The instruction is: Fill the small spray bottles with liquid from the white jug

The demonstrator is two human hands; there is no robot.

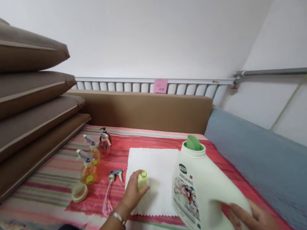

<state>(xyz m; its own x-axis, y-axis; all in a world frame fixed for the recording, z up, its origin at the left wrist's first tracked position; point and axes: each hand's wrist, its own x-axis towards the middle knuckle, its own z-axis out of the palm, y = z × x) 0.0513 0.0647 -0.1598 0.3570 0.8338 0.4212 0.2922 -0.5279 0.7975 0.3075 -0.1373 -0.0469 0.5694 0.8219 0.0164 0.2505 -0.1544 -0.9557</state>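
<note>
Jug [204, 175] at sheet [155, 162] edge, gap to bottle [143, 181]

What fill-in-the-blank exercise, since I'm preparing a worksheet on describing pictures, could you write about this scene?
1. The person's ____ hand holds the small bottle.
2. The right hand grips the large jug by its ____.
3. The colour of the paper note on the radiator is ____.
4. The colour of the scallop-edged sheet on the striped cloth is ____.

Missing words: left; handle; pink; white.
</note>
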